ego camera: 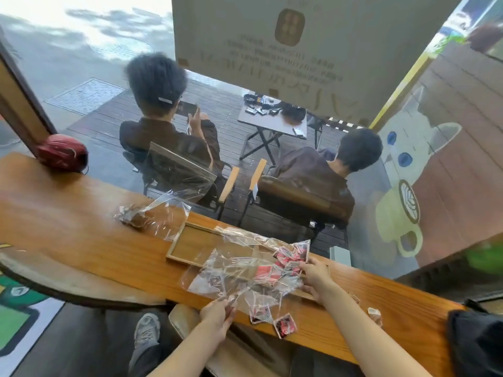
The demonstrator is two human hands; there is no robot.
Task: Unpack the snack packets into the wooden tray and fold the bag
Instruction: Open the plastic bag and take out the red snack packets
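Observation:
A clear plastic bag lies spread over the right half of a shallow wooden tray on the wooden counter. Several red and pink snack packets sit inside the bag near its far right end. My left hand pinches the bag's near edge at the counter's front. At the bag's right side my right hand has its fingers on the plastic and the packets. Two loose packets lie on the counter near its front edge.
A second crumpled clear bag lies left of the tray. A red helmet sits at the counter's far left. A small wrapper and a black bag are at the right. Behind the glass, two people sit on chairs.

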